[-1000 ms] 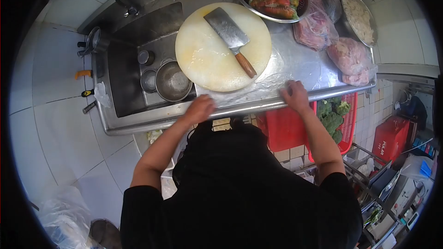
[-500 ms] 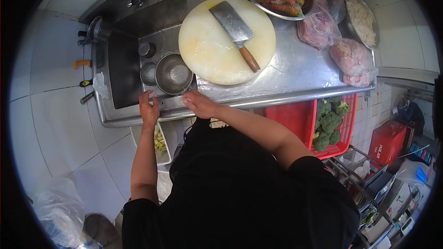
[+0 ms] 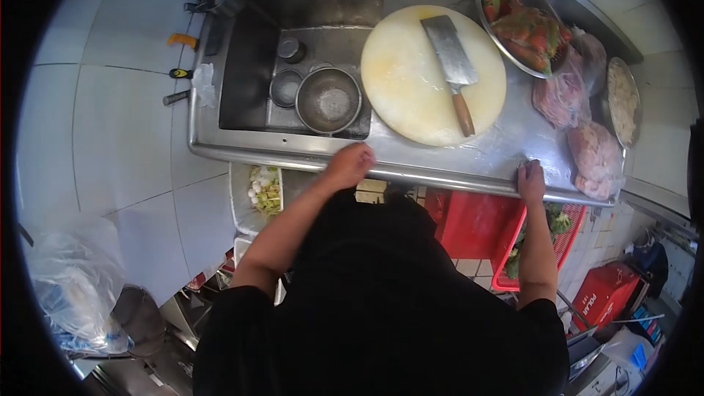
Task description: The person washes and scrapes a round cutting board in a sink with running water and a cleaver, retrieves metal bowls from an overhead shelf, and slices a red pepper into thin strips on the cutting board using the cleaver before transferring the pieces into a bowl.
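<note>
The left hand (image 3: 351, 166), fingers curled and pressed together, is at the near edge of the counter (image 3: 480, 163), by the near right corner of the sink (image 3: 246, 88). Farther right along that edge, the right hand (image 3: 532, 180) has bunched fingers; whether they pinch anything, I cannot tell. A cleaver (image 3: 450, 55) lies on the round board (image 3: 403, 77) beyond.

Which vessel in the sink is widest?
The round metal pot nearest the white cutting board; it is clearly wider than the smaller bowl and the cylindrical container.

Glare spots the counter (image 3: 506, 143) within bowed, blackened edges
</note>
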`<state>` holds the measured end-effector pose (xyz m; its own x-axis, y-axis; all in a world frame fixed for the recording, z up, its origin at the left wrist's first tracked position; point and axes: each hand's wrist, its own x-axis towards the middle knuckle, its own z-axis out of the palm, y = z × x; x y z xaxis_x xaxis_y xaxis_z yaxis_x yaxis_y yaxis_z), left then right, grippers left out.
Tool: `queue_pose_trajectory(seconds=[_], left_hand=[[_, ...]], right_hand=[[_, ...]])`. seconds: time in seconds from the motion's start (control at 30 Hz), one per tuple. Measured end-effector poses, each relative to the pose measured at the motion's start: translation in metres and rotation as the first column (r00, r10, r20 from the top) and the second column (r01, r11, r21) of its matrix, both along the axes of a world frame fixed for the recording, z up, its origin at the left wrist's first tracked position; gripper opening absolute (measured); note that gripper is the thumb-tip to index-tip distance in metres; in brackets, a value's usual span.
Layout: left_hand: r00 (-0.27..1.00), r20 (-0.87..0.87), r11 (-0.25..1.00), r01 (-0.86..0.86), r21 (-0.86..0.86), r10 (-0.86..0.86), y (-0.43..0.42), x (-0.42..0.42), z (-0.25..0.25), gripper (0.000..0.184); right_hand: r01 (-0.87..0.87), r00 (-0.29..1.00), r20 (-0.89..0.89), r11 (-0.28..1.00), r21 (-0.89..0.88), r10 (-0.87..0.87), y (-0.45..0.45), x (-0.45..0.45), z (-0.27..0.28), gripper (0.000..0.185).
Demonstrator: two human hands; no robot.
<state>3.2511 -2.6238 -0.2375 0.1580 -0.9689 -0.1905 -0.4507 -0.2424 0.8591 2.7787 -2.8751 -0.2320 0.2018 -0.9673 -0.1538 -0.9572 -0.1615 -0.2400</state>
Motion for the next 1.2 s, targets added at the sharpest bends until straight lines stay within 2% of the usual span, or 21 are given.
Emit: queue_pose_trajectory(seconds=[0.03,0.13,0.23,0.27,0.33,0.37,0.4,0.43,0.53,0.57,0.63,0.67,0.73,0.77,0.83,0.87,0.93,1.0,1.07,1.13,1.2], left_hand=[[0.987,0.142,0.997,0.080,-0.021,-0.076,-0.007,-0.005,-0.001,0.016],[0.982,0.179,0.993,0.044,0.112,-0.064,-0.006,0.012,0.001,0.018],[0.874,0.485,0.998,0.053,-0.022,-0.035,0.029,0.072,-0.022,0.021],[0.867,0.499,1.000,0.014,-0.005,-0.010,0.039,0.096,-0.018,0.019],[0.827,0.559,0.993,-0.106,0.047,0.062,0.059,0.144,-0.007,0.016],[0.776,0.600,0.976,-0.217,-0.032,0.193,0.071,0.163,-0.004,0.021],[0.709,0.628,0.940,-0.321,-0.117,0.320,0.083,0.180,-0.001,0.028],[0.658,0.637,0.899,-0.417,-0.135,0.402,0.095,0.198,0.001,0.034],[0.439,0.664,0.715,-0.666,-0.211,0.605,0.129,0.244,0.008,0.043],[0.437,0.661,0.710,-0.672,-0.211,0.610,0.139,0.258,0.008,0.043],[0.286,0.704,0.537,-0.828,-0.159,0.650,0.166,0.286,0.003,0.043],[0.282,0.701,0.527,-0.836,-0.156,0.655,0.182,0.305,-0.005,0.043],[0.342,0.808,0.501,-0.863,0.067,0.481,0.204,0.335,-0.027,0.052],[0.346,0.803,0.497,-0.865,0.072,0.486,0.198,0.331,-0.019,0.052],[0.375,0.914,0.465,-0.844,0.267,0.156,0.162,0.308,0.024,0.051],[0.386,0.909,0.473,-0.837,0.275,0.155,0.146,0.302,0.037,0.051],[0.743,0.661,0.504,-0.532,0.680,-0.106,0.117,0.294,0.048,0.051],[0.757,0.618,0.641,-0.369,0.673,-0.213,0.110,0.283,0.011,0.048],[0.851,0.440,0.670,-0.149,0.727,-0.288,0.082,0.271,-0.016,0.047],[0.999,0.027,0.620,-0.007,0.784,-0.023,0.041,0.246,0.001,0.037],[0.897,-0.360,0.833,-0.019,0.553,0.259,0.026,0.231,-0.018,0.033]], right_hand=[[-0.049,0.996,0.071,0.997,0.060,0.044,0.004,0.012,-0.006,0.029],[-0.285,0.949,0.171,0.952,0.114,0.263,0.042,0.080,-0.020,0.023],[-0.490,0.842,0.315,0.865,0.108,0.437,0.090,0.169,-0.023,0.012],[-0.508,0.823,0.384,0.845,0.168,0.419,0.105,0.202,-0.012,0.012],[-0.627,0.687,0.531,0.774,0.088,0.495,0.133,0.259,-0.017,0.020],[-0.684,0.579,0.669,0.724,0.088,0.466,0.143,0.285,-0.020,0.024],[-0.733,0.548,0.721,0.658,0.170,0.424,0.148,0.310,-0.012,0.030],[-0.768,0.495,0.757,0.621,0.153,0.426,0.152,0.328,-0.005,0.033],[-0.784,0.469,0.775,0.604,0.143,0.424,0.141,0.348,0.023,0.034],[-0.782,0.455,0.782,0.611,0.122,0.426,0.137,0.349,0.030,0.033],[-0.744,0.479,0.759,0.662,0.085,0.441,0.123,0.330,0.042,0.032],[-0.719,0.497,0.754,0.690,0.081,0.429,0.114,0.318,0.050,0.030],[-0.622,0.658,0.720,0.698,0.355,0.221,0.104,0.294,0.066,0.027],[-0.581,0.691,0.697,0.721,0.379,0.191,0.103,0.282,0.072,0.026],[-0.526,0.731,0.664,0.748,0.406,0.154,0.105,0.259,0.076,0.025],[-0.485,0.747,0.649,0.786,0.382,0.145,0.107,0.247,0.074,0.025],[-0.426,0.771,0.625,0.830,0.360,0.124,0.111,0.230,0.071,0.024],[-0.281,0.801,0.597,0.910,0.306,0.046,0.118,0.217,0.070,0.023],[-0.188,0.811,0.585,0.933,0.308,-0.030,0.127,0.207,0.068,0.023],[-0.052,0.820,0.561,0.962,0.267,-0.111,0.142,0.202,0.073,0.022],[0.006,0.844,0.524,0.979,0.203,-0.113,0.157,0.193,0.078,0.022]])
